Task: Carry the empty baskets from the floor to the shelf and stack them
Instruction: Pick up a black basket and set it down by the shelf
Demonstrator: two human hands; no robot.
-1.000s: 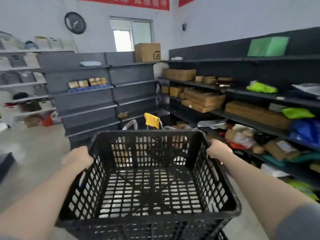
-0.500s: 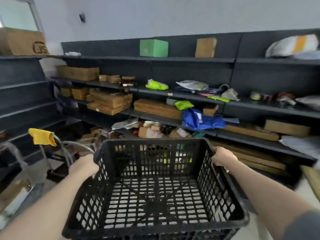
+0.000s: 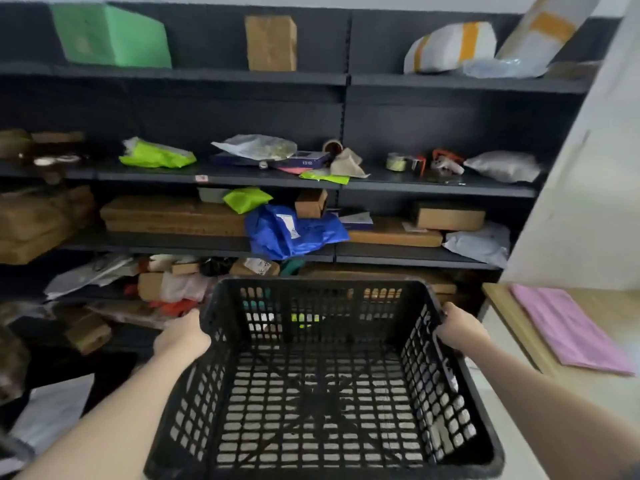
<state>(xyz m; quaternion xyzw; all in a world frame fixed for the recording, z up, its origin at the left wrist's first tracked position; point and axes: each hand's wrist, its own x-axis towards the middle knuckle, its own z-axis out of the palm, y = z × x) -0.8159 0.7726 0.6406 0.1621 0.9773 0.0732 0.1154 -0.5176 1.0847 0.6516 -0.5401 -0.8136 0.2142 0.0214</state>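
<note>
An empty black plastic lattice basket (image 3: 318, 393) is held level in front of me, filling the lower middle of the view. My left hand (image 3: 181, 336) grips its left rim near the far corner. My right hand (image 3: 459, 329) grips the right rim opposite. Straight ahead stands a dark grey shelf unit (image 3: 343, 81) with several tiers, packed with cardboard boxes, parcels and bags. The basket's far wall hides part of the lowest shelves.
A green box (image 3: 110, 36) and a brown box (image 3: 270, 42) sit on the top tier. A blue bag (image 3: 294, 233) hangs over a middle shelf edge. At right, a white wall (image 3: 588, 188) and a wooden counter (image 3: 512, 327) with a pink sheet (image 3: 571, 327).
The view has swung right along the shelves and closer to them. The cart with the yellow cloth left the frame; the white wall and wooden counter came in. Both hands kept their grip.
</note>
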